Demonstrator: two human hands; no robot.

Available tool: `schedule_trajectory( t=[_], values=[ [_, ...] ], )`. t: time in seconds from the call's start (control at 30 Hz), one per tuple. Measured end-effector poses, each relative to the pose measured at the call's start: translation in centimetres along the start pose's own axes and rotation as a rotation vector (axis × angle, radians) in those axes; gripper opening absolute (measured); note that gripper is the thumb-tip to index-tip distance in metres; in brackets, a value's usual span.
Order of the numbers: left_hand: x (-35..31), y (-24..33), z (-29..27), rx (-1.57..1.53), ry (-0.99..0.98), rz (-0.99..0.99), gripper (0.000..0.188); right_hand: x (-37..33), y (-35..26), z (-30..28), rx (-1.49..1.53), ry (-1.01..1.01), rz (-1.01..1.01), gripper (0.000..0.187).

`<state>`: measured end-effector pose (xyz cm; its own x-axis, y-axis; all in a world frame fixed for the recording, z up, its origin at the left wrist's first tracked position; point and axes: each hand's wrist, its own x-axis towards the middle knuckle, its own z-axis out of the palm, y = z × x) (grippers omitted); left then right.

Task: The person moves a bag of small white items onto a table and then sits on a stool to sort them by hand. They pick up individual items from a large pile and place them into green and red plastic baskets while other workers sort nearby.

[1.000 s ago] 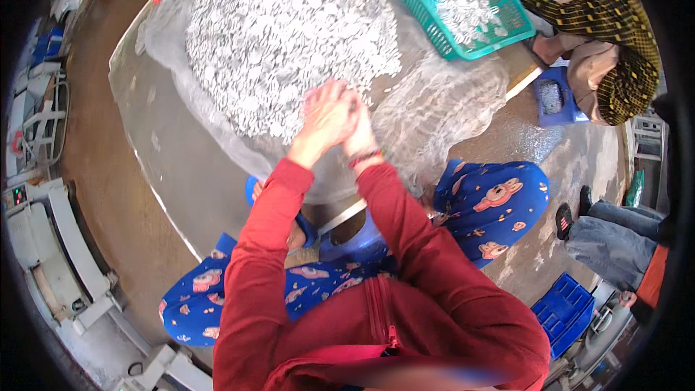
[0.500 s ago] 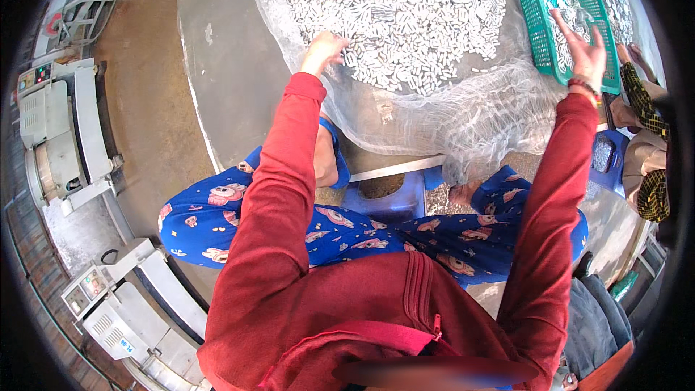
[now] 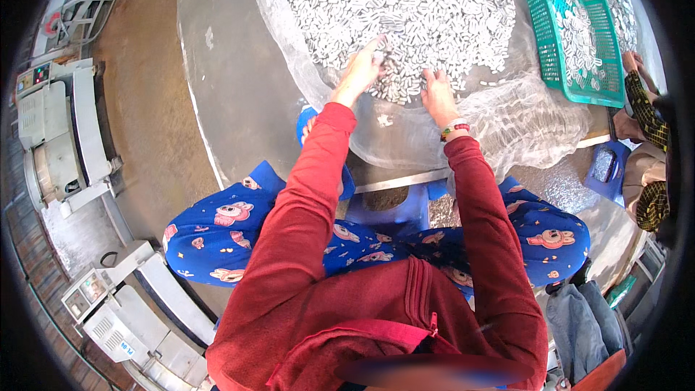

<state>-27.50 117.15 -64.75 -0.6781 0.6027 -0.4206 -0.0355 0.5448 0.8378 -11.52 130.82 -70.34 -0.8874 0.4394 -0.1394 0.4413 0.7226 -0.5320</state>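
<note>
A wide pile of small white-and-silver oblong pieces (image 3: 413,7) is spread on a sheer white mesh cloth (image 3: 507,127) over the table. My left hand (image 3: 360,69) rests at the pile's near left edge, its thumb apart from its fingers, touching the pieces. Just right of it, my right hand (image 3: 439,101), with a beaded bracelet on the wrist, reaches the near edge with fingers spread over the pieces. Nothing shows gripped in either hand. A few pieces lie loose between the two hands.
A green plastic basket (image 3: 614,65) with more of the pieces stands right of the pile. Beyond it, a co-worker's hand (image 3: 631,61) is by another heap. A blue stool (image 3: 394,213) is between my legs. White machines (image 3: 58,130) line the left side.
My right hand has left the green basket and come left to the pile's near edge. My left hand has moved right along that edge, nearer to it.
</note>
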Motion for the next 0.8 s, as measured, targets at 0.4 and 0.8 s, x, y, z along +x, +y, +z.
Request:
schedule_trajectory(
  t=[0.4, 0.8],
  values=[
    [2.4, -1.5, -4.9, 0.651, 0.234, -0.172, 0.029, 7.2, -3.0, -3.6, 1.117, -0.031, 0.153, 0.041],
    [0.5, -4.4, 2.1, 0.444, 0.217, 0.09, 0.033, 5.7, -4.4, 0.5, -0.143, -0.032, -0.208, 0.042]
  ],
)
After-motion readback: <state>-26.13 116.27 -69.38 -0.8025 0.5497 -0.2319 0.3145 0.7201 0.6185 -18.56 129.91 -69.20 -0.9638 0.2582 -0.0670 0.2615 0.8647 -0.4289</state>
